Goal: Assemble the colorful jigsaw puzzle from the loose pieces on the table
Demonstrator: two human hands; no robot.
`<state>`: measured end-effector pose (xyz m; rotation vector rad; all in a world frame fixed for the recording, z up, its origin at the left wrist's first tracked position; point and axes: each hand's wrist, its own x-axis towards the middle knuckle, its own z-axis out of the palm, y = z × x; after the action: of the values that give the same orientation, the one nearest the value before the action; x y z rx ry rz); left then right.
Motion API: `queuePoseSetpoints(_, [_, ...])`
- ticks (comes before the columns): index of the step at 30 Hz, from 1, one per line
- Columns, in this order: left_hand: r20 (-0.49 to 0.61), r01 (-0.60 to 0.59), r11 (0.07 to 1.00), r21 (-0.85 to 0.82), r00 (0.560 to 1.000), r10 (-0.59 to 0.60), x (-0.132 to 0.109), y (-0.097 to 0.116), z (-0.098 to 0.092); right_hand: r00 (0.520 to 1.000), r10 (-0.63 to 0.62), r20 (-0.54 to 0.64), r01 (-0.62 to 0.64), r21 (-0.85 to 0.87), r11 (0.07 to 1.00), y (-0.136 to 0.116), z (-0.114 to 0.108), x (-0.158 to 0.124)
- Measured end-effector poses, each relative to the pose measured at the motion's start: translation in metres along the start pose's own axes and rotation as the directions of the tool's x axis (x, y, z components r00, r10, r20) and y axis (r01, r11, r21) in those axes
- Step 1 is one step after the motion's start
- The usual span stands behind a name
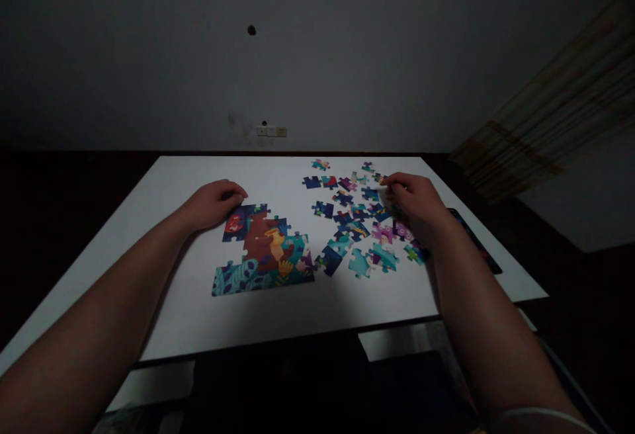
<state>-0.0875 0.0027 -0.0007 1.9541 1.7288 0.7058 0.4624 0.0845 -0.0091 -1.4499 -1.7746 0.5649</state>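
On a white table (198, 325), a partly assembled jigsaw section (262, 239) lies flat to the person's left of centre, its joined pieces showing a brown form, leafy plants and, at the upper left, a red figure. The left hand (217, 201) rests beside that upper-left corner, its fingers curled and close together; contact with the section cannot be told. Loose puzzle pieces (358, 229) are scattered to the right, some overlapping. Among their far-right members, the right hand (413, 194) extends its fingertips to a small piece (380, 178); whether they pinch it cannot be told. A dark flat object (477, 241) lies beyond the right forearm.
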Motion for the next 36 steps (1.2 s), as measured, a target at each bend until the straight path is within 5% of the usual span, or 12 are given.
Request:
queuePoseSetpoints(22, [-0.004, -0.001, 0.999, 0.054, 1.0, 0.001, 0.0, 0.001, -0.002, 0.996, -0.016, 0.088, 0.034, -0.211, 0.977, 0.003, -0.011, 0.006])
queuePoseSetpoints(29, [-0.01, -0.016, 0.999, 0.037, 1.0, 0.017, 0.001, -0.001, -0.001, 0.975, -0.096, 0.2, 0.176, -0.439, 0.881, -0.011, 0.001, 0.006])
queuePoseSetpoints(36, [-0.006, -0.022, 1.0, 0.018, 1.0, 0.022, 0.0, 0.001, -0.001, 0.944, -0.106, 0.311, 0.248, -0.464, 0.851, -0.023, 0.012, 0.009])
